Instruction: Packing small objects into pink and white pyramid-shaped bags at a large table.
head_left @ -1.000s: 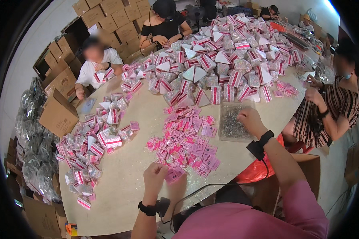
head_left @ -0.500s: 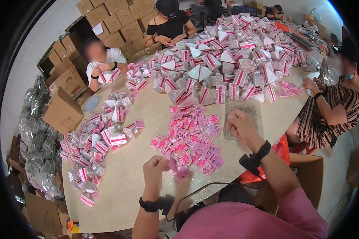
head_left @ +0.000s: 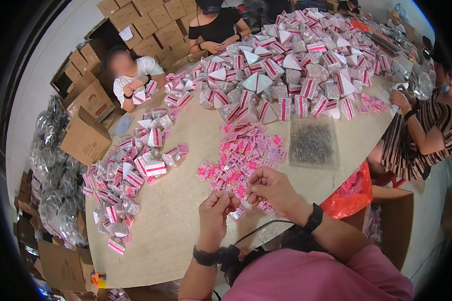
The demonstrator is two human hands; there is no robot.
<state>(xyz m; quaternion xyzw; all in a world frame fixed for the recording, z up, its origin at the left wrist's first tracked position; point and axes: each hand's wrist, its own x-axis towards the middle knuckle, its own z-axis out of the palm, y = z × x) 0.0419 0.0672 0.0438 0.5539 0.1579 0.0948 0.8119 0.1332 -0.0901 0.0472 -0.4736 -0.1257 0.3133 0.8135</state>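
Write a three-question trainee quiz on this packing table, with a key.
1. True or false: the left hand and the right hand are raised close together over the small pink packets.
2. Which lies right of that pink pile? A) a clear bag of dark small parts B) a cardboard box C) a roll of tape
3. Fill in: the person's right wrist wears a black ____.

Key: 1 true; 2 A; 3 watch (or band). What the fingers pinch is too small to tell.
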